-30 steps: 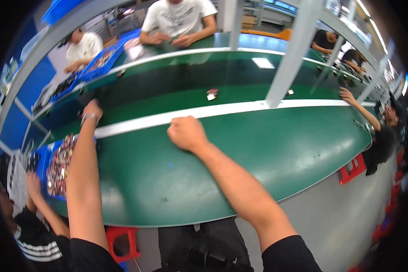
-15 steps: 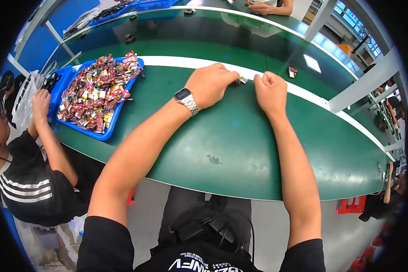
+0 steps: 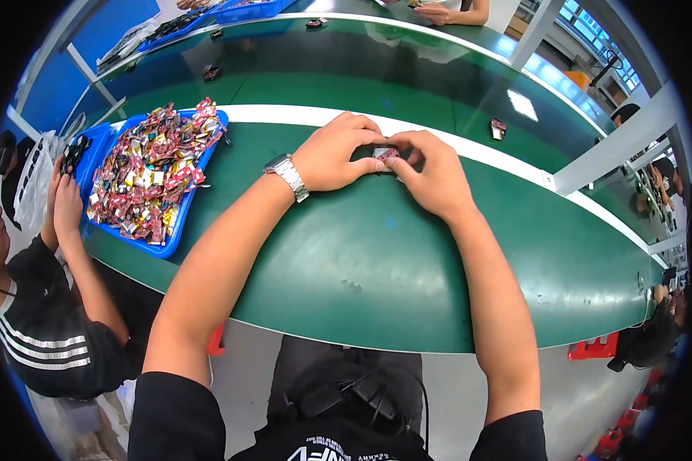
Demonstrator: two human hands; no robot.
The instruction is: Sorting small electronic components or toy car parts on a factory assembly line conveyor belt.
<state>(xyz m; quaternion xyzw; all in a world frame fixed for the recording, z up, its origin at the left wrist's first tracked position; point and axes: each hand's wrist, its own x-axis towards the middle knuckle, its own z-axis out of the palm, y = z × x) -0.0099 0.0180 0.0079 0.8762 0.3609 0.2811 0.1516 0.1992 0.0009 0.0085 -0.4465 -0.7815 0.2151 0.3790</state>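
At the far edge of the green table (image 3: pixel 346 253), my two hands meet over a small red-and-silver electronic part (image 3: pixel 385 154). My left hand (image 3: pixel 333 152), with a watch (image 3: pixel 287 175) on its wrist, has thumb and fingers closed on the part's left side. From the right, my right hand (image 3: pixel 436 170) pinches it with thumb and curled fingers. Much of the part is hidden behind my fingers, and its exact kind does not show. Left of my hands, a blue tray (image 3: pixel 178 227) is heaped with small red, yellow and silver parts (image 3: pixel 150 173).
Behind a white rail (image 3: pixel 265 114) runs a green belt (image 3: pixel 323 81) bearing a few scattered parts, one (image 3: pixel 498 128) at the right. Close at my left sits a person (image 3: pixel 54 323) in black, hands at a second blue tray. Across the belt is another person's arm (image 3: pixel 473 13).
My right hand has moved left and its fist has opened into a pinch on the part. My left hand has shifted slightly left. The view has tilted a little.
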